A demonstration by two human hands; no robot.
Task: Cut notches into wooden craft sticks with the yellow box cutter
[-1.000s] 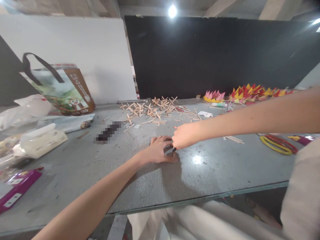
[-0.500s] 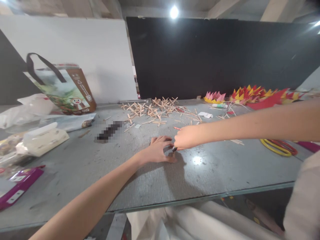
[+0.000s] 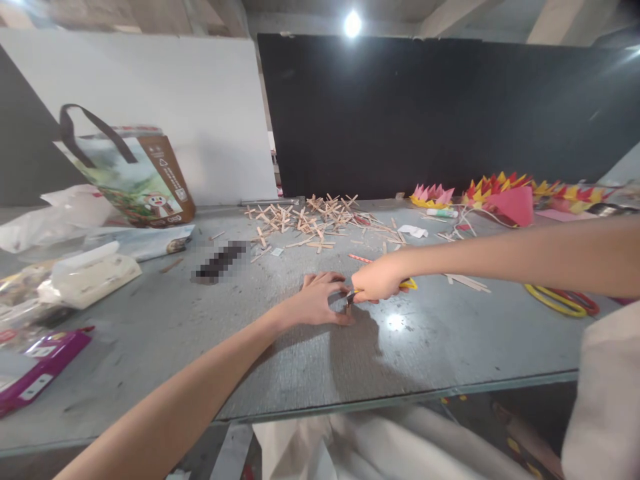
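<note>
My left hand (image 3: 320,300) rests on the grey tabletop with thumb and forefinger curved round a gap. They pin the ends of what looks like a small wooden stick (image 3: 349,311), mostly hidden. From the right, my right hand (image 3: 375,277) is closed round a yellow-handled tool (image 3: 410,284); its dark metal tip reaches down to the stick between my left thumb and forefinger. The tool's exact kind is covered by my fingers. Just behind the right hand lies a thin red patterned strip (image 3: 359,258).
Behind my hands spreads a pile of wooden sticks (image 3: 305,223), many crossed. Yellow and red looped handles (image 3: 560,301) lie right, near loose sticks (image 3: 467,283). Paper crowns (image 3: 433,195) and a glue stick (image 3: 443,213) stand behind. A carrier bag (image 3: 145,177) and packets (image 3: 90,277) occupy the left.
My right hand has turned and shifted slightly right, so the tool's yellow handle now shows behind it. The left hand keeps its place.
</note>
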